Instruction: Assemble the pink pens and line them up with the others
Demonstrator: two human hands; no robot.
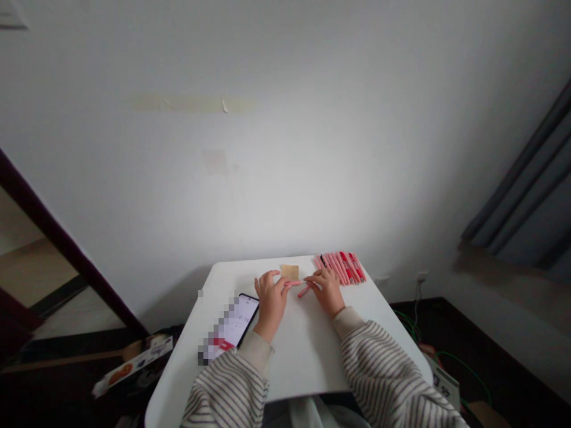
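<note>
Over the middle of the white table [307, 356], my left hand [271, 297] pinches a slim pink pen [292, 283] between thumb and fingertips. My right hand [328, 291] is closed at the pen's right end, on a thin pale piece in line with it; I cannot make out whether the two are joined. Just below my right fingertips lies a short pink pen part [304, 291]. A tan square of paper [289, 272] sits behind the pen. To the right, beyond my right hand, several pink and red pens [343, 267] lie side by side.
A phone [238, 321] with a lit timer screen lies left of my left forearm. The table's back edge is against the white wall [285, 148]. Green cables [408, 324] and a box [446, 383] are on the floor at right; a grey curtain [530, 208] hangs above.
</note>
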